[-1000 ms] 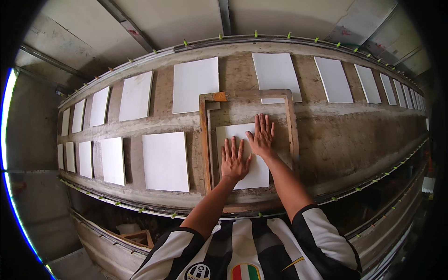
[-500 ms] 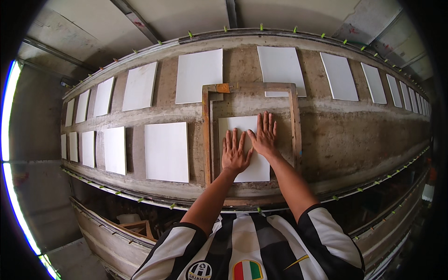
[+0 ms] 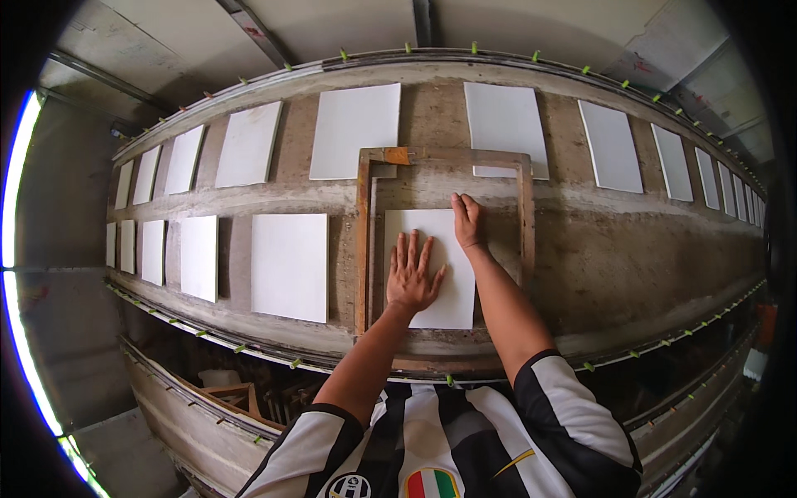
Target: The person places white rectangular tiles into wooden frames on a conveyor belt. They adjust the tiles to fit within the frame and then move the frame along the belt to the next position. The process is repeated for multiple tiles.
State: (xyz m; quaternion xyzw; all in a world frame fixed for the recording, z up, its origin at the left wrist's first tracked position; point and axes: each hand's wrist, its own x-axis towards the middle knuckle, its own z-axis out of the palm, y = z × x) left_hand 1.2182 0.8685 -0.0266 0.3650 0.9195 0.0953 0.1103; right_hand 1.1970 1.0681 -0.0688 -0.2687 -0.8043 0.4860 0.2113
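A rectangular wooden frame (image 3: 525, 217) lies on the long worktable in front of me, with an orange-brown patch at its far left corner. Within its outline is a white sheet (image 3: 452, 303). My left hand (image 3: 413, 274) rests on this sheet with its fingers spread and pointing away from me. At the sheet's far right corner, my right hand (image 3: 468, 222) is closed, thumb and forefinger drawn together. Whether anything is pinched in it is hidden by the fingers.
Several more white sheets lie in two rows along the worktable (image 3: 631, 249), among them a near left sheet (image 3: 290, 267) and a far sheet (image 3: 355, 133). Rails with small green clips (image 3: 474, 47) edge the table. Below left stands a lower bench (image 3: 191, 415).
My right hand has gone from flat with fingers spread to closed, staying near the sheet's far right corner. The left hand remains spread on the sheet. The view has shifted slightly.
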